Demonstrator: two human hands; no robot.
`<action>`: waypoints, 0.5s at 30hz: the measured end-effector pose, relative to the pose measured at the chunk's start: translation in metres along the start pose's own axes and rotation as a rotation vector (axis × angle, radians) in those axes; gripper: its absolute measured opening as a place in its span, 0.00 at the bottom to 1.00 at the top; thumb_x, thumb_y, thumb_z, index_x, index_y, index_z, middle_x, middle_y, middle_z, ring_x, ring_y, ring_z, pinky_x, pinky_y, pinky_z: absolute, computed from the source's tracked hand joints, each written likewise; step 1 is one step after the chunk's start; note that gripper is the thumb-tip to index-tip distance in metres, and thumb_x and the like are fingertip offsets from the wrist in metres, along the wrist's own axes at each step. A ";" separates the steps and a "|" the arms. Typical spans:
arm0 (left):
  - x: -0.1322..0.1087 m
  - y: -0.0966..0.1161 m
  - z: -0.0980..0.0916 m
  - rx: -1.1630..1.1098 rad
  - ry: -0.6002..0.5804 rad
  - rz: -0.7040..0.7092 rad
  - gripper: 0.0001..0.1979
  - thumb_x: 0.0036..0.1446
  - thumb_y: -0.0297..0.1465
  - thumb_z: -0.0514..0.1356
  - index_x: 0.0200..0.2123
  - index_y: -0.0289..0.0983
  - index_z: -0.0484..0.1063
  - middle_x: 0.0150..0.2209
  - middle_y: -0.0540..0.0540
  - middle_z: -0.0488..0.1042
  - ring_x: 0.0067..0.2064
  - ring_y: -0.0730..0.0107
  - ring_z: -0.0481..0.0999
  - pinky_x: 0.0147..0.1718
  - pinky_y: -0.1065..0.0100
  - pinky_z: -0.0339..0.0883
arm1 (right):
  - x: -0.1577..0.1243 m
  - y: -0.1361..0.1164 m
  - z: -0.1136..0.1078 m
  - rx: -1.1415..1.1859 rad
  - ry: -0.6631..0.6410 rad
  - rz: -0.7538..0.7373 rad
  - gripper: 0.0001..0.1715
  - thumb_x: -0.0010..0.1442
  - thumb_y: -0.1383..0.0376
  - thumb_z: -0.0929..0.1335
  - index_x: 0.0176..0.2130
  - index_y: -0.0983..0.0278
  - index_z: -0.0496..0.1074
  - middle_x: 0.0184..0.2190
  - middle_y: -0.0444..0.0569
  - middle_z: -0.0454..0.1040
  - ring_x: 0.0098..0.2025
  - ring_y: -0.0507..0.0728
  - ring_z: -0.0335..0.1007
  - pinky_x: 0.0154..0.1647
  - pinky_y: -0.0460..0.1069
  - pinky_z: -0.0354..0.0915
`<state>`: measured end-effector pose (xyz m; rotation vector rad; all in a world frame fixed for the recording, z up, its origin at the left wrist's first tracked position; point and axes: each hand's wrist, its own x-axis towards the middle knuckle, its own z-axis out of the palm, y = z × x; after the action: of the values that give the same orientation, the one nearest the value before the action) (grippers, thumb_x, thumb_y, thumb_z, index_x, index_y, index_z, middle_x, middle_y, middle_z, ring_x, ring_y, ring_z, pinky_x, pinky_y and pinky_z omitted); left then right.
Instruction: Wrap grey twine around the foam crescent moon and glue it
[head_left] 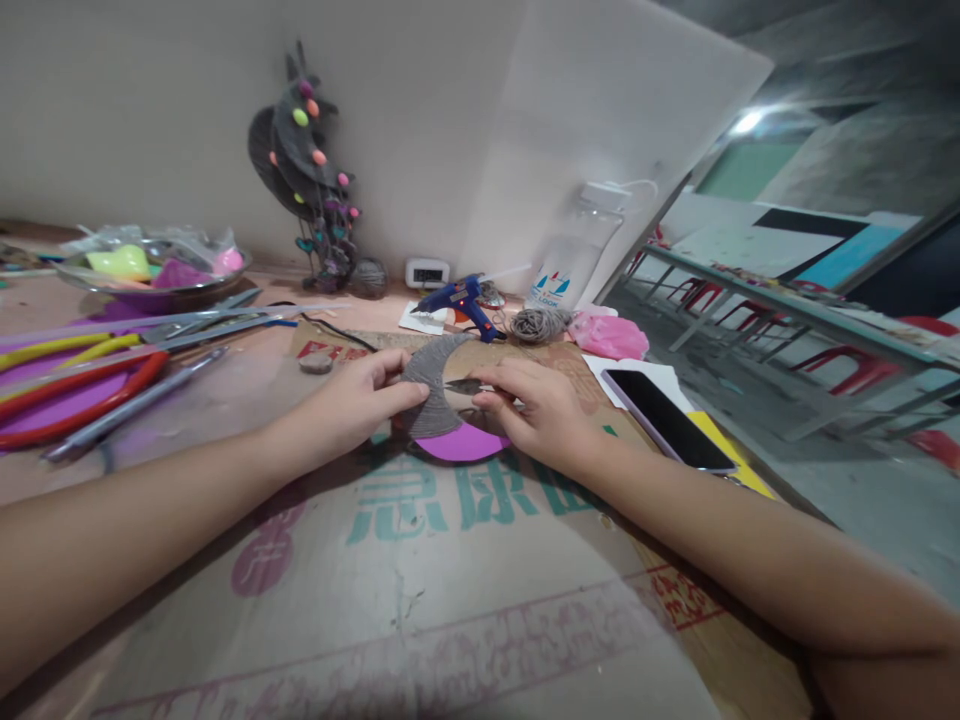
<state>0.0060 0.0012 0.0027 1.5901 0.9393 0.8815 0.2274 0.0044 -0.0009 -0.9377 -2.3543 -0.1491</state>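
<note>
A crescent-shaped piece (431, 390), wrapped in grey twine with its purple foam bottom end showing, lies on the cardboard sheet (420, 590). My left hand (352, 405) pinches its left edge with fingers closed on it. My right hand (536, 410) presses down on the inner side of the crescent, fingers curled around a thin strand of twine near the pointed tip. A loose bundle of grey twine (538, 323) lies just behind, beside a blue glue gun (461, 300).
A phone (667, 418) lies at the right on white and yellow sheets. Colourful sticks and rods (112, 370) lie left, with a metal bowl (150, 275) of bright foam behind. A dark decorated ornament (311, 170) stands by the wall. A pink bag (609, 335) is nearby.
</note>
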 end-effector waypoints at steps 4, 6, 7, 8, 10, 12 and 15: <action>0.000 0.002 0.000 0.022 0.014 -0.009 0.04 0.49 0.32 0.56 0.28 0.37 0.65 0.24 0.53 0.65 0.29 0.70 0.68 0.27 0.70 0.61 | 0.000 -0.001 0.000 -0.002 -0.007 -0.014 0.16 0.63 0.59 0.62 0.42 0.65 0.72 0.35 0.51 0.76 0.36 0.54 0.70 0.38 0.49 0.63; 0.000 0.003 0.000 0.024 0.015 -0.008 0.04 0.49 0.32 0.56 0.28 0.37 0.65 0.25 0.52 0.66 0.29 0.70 0.68 0.26 0.70 0.60 | 0.000 -0.001 -0.001 -0.001 -0.007 -0.015 0.16 0.63 0.59 0.62 0.43 0.65 0.72 0.34 0.51 0.76 0.36 0.54 0.69 0.38 0.49 0.62; 0.000 0.003 0.000 0.023 0.011 -0.008 0.04 0.49 0.32 0.56 0.29 0.37 0.66 0.25 0.52 0.66 0.28 0.71 0.68 0.26 0.70 0.60 | 0.000 -0.001 -0.001 0.000 -0.006 -0.016 0.16 0.63 0.59 0.62 0.43 0.65 0.72 0.34 0.51 0.75 0.36 0.54 0.69 0.38 0.49 0.62; 0.000 0.002 0.000 0.023 0.008 -0.009 0.05 0.49 0.32 0.56 0.29 0.37 0.66 0.26 0.52 0.66 0.27 0.71 0.67 0.26 0.70 0.60 | 0.000 -0.001 -0.001 0.000 -0.007 -0.017 0.16 0.63 0.59 0.62 0.42 0.65 0.72 0.34 0.51 0.75 0.35 0.54 0.69 0.38 0.48 0.62; 0.000 0.002 0.000 0.018 0.001 -0.007 0.05 0.49 0.32 0.56 0.29 0.37 0.66 0.26 0.52 0.66 0.26 0.72 0.66 0.26 0.70 0.60 | 0.000 -0.001 -0.001 -0.001 -0.009 -0.024 0.16 0.62 0.59 0.62 0.42 0.66 0.72 0.33 0.51 0.75 0.35 0.54 0.69 0.38 0.48 0.62; 0.000 0.002 0.000 0.005 -0.009 -0.006 0.05 0.49 0.32 0.56 0.29 0.37 0.65 0.25 0.52 0.65 0.27 0.72 0.67 0.26 0.70 0.61 | 0.001 -0.001 -0.001 0.003 -0.010 -0.031 0.16 0.63 0.59 0.62 0.42 0.65 0.72 0.34 0.50 0.75 0.35 0.54 0.69 0.38 0.48 0.62; 0.000 0.002 0.000 -0.019 -0.028 -0.005 0.05 0.50 0.32 0.57 0.28 0.37 0.65 0.24 0.52 0.64 0.29 0.70 0.68 0.28 0.69 0.61 | 0.001 0.000 -0.001 0.001 -0.017 -0.034 0.15 0.63 0.59 0.62 0.43 0.65 0.71 0.34 0.50 0.75 0.36 0.54 0.69 0.39 0.48 0.62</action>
<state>0.0060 0.0006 0.0043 1.5793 0.9119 0.8609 0.2271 0.0042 -0.0001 -0.9025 -2.3860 -0.1539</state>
